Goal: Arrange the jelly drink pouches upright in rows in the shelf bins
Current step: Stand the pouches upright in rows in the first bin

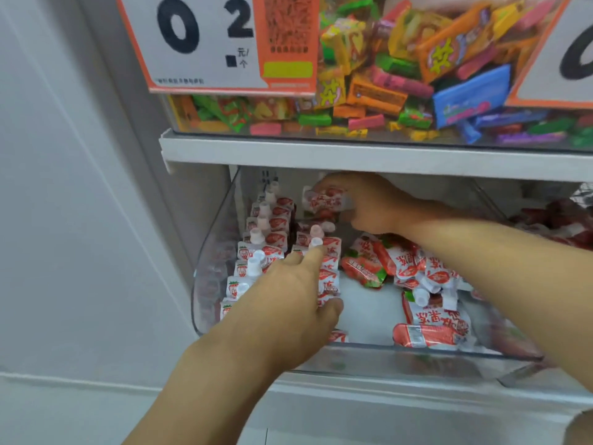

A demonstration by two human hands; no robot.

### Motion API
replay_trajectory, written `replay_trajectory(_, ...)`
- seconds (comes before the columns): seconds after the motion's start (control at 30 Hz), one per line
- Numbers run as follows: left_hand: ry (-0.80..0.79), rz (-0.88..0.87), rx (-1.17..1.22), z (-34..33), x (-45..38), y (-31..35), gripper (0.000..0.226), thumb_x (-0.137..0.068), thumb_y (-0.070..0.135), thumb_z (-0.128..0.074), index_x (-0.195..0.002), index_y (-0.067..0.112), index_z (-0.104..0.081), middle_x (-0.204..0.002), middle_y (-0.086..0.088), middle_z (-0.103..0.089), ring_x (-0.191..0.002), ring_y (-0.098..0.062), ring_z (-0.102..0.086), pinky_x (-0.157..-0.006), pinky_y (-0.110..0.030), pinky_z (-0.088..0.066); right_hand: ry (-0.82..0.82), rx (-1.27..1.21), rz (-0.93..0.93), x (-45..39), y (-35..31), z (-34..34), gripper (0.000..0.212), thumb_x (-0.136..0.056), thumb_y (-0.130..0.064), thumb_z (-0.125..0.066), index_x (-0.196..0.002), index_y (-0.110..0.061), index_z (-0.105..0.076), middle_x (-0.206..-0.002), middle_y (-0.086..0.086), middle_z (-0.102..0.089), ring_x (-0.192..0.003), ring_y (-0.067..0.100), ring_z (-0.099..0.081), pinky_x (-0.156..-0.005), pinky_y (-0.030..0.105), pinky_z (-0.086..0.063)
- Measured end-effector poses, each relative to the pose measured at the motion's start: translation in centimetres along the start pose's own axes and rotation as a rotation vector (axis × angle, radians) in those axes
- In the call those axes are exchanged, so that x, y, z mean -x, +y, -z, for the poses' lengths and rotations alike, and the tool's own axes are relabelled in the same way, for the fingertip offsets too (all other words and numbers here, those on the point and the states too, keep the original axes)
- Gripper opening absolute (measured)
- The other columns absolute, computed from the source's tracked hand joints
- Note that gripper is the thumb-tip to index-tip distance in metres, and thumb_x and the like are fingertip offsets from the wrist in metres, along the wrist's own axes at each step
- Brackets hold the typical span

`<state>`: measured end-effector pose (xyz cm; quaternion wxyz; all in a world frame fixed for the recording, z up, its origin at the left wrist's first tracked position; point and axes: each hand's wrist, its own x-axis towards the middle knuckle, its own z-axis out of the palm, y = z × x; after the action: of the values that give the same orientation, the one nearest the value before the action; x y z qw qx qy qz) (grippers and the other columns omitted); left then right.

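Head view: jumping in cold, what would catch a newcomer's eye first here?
Probably the two hands in the clear lower bin: the right hand grips a pouch at the back, and the left hand rests on the second upright row. Loose pouches lie jumbled on the right; bright candy fills the bin above.

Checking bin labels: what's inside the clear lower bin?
The clear bin holds jelly drink pouches: upright rows at left, a loose pile at right. The right hand grips one pouch at the back. The left hand covers part of the second row.
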<state>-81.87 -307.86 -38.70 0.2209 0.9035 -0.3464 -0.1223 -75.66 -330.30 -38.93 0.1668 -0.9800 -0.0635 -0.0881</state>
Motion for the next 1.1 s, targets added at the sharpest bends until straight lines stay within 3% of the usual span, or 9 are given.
replay_trajectory(0.17,0.032,-0.014,-0.015,0.0,-0.3,-0.2,0.067,-0.095,0.045,-0.047,-0.149,0.035,-0.009,-0.147,0.007,-0.035,-0.133,-0.016,-0.035,-0.103,-0.031,-0.037,-0.067,-0.225,-0.020,-1.1,-0.3,-0.1,0.040,-0.086,-0.011,-0.072,-0.119,-0.026,-0.058,-0.132,-0.006,-0.056,-0.128,0.011,-0.050,-0.110,0.038,-0.040)
replay_trajectory(0.27,0.031,-0.016,-0.016,-0.1,-0.4,-0.2,0.066,-0.095,0.045,-0.047,-0.149,0.035,-0.010,-0.147,0.007,-0.036,-0.132,-0.017,-0.036,-0.103,-0.032,-0.037,-0.120,-0.055,0.050,-0.8,-0.7,0.5,0.035,-0.083,-0.006,-0.070,-0.113,-0.025,-0.067,-0.132,-0.005,-0.057,-0.125,0.009,-0.049,-0.106,0.026,-0.038)
replay_trajectory(0.37,0.020,-0.017,-0.024,-0.1,-0.3,-0.2,0.068,-0.095,0.045,-0.047,-0.150,0.035,-0.007,-0.149,0.007,-0.034,-0.134,-0.016,-0.034,-0.104,-0.032,-0.037,-0.161,0.130,0.145,-0.5,-0.5,0.0,0.034,-0.081,-0.012,-0.074,-0.112,-0.024,-0.071,-0.140,0.006,-0.049,-0.130,0.022,-0.046,-0.105,0.032,-0.039)
replay_trajectory(0.53,0.023,-0.021,-0.019,0.0,-0.1,-0.2,0.069,-0.096,0.045,-0.046,-0.150,0.036,-0.006,-0.151,0.008,-0.032,-0.135,-0.015,-0.033,-0.105,-0.031,-0.036,-0.176,0.073,0.125,-0.5,0.1,-1.0,0.024,-0.090,-0.019,-0.068,-0.113,-0.020,-0.073,-0.134,0.010,-0.051,-0.121,0.024,-0.050,-0.098,0.035,-0.042)
replay_trajectory(0.63,0.017,-0.018,-0.031,0.1,-0.2,-0.1,0.069,-0.096,0.046,-0.046,-0.151,0.036,-0.005,-0.152,0.008,-0.031,-0.136,-0.016,-0.033,-0.105,-0.031,-0.036,-0.155,-0.044,0.065,-0.5,-0.1,-0.4,0.025,-0.095,-0.024,-0.063,-0.118,-0.016,-0.069,-0.121,0.003,-0.067,-0.108,0.019,-0.061,-0.094,0.038,-0.048)
replay_trajectory(0.73,0.017,-0.017,-0.033,0.1,-0.2,-0.1,0.068,-0.096,0.046,-0.045,-0.150,0.036,-0.006,-0.151,0.007,-0.032,-0.135,-0.016,-0.035,-0.104,-0.031,-0.037,-0.184,-0.059,0.025,-0.6,0.2,-0.4,0.022,-0.097,-0.026,-0.060,-0.116,-0.017,-0.065,-0.115,0.000,-0.068,-0.104,0.017,-0.062,-0.095,0.042,-0.049)
replay_trajectory(0.9,0.019,-0.017,-0.021,0.2,-0.1,-0.1,0.068,-0.096,0.046,-0.046,-0.150,0.037,-0.006,-0.150,0.009,-0.033,-0.133,-0.016,-0.037,-0.103,-0.030,-0.039,-0.134,-0.253,-0.081,-0.9,-0.3,0.0,0.054,-0.088,-0.025,-0.072,-0.136,-0.024,-0.047,-0.133,-0.010,-0.049,-0.121,0.005,-0.047,-0.099,0.022,-0.042)
replay_trajectory(1.0,0.028,-0.020,-0.029,0.1,-0.1,-0.1,0.067,-0.096,0.046,-0.045,-0.150,0.037,-0.006,-0.150,0.010,-0.033,-0.134,-0.014,-0.037,-0.103,-0.029,-0.039,-0.296,-0.289,-0.259,-1.7,-0.4,-0.6,0.051,-0.087,-0.033,-0.072,-0.131,-0.017,-0.053,-0.131,-0.001,-0.058,-0.118,0.018,-0.056,-0.105,0.037,-0.045)
replay_trajectory(1.1,0.038,-0.023,-0.028,0.1,-0.1,-0.1,0.067,-0.096,0.047,-0.045,-0.149,0.038,-0.005,-0.151,0.011,-0.031,-0.135,-0.013,-0.035,-0.104,-0.029,-0.037,-0.338,-0.459,-0.413,-2.5,-0.6,-1.7,0.042,-0.085,-0.032,-0.073,-0.121,-0.013,-0.061,-0.119,0.008,-0.065,-0.109,0.027,-0.062,-0.101,0.046,-0.048)
